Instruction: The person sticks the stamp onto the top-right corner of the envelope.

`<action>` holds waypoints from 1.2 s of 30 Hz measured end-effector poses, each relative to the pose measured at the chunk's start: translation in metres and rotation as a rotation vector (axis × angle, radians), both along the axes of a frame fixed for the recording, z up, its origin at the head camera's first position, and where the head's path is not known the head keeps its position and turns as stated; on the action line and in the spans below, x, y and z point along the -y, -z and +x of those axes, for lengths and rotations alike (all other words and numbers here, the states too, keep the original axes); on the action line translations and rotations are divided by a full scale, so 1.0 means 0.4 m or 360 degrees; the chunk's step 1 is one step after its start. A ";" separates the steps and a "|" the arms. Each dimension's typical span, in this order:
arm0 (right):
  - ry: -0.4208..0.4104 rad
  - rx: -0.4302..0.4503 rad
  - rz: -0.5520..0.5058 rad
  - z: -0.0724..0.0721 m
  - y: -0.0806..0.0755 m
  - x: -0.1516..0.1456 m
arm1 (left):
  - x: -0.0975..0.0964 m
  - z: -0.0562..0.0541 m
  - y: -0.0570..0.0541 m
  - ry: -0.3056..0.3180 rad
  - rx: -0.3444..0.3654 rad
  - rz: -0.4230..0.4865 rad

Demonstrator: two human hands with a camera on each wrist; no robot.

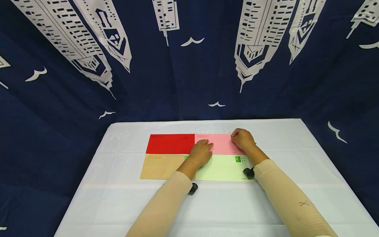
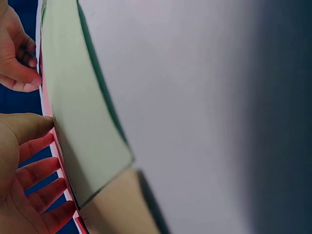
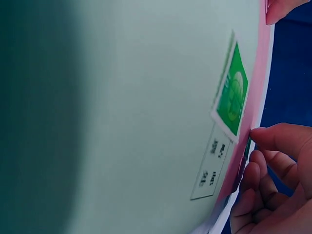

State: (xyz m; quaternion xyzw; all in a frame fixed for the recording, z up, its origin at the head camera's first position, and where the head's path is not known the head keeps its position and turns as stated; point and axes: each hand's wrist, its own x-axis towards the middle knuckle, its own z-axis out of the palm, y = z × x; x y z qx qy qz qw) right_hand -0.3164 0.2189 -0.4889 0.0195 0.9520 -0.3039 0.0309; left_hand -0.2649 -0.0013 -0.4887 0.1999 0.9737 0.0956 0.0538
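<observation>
Four envelopes lie edge to edge in two rows: red (image 1: 170, 144) and pink (image 1: 220, 144) behind, tan (image 1: 161, 168) and pale green (image 1: 220, 169) in front. With fingers spread, my left hand (image 1: 200, 153) rests where they meet, fingertips on the pink one. My right hand (image 1: 242, 138) is at the pink envelope's upper right corner, fingers curled. There, its thumb and forefinger pinch a small green stamp (image 3: 247, 147), mostly hidden by the hand. Another green stamp (image 3: 234, 95) sits on the pale green envelope, beside a small printed box (image 3: 210, 163).
A white cloth covers the table (image 1: 124, 204). Behind it hangs a dark blue curtain (image 1: 189, 75) with white buildings and birds. A bit of green (image 1: 255, 143) shows past the right wrist. Black wrist cameras (image 1: 249, 173) hang close over the table.
</observation>
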 end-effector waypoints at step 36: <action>-0.0481 -0.0083 0.0746 0.053 -0.034 0.008 | 0.000 0.001 -0.006 -0.0003 0.0023 -0.0036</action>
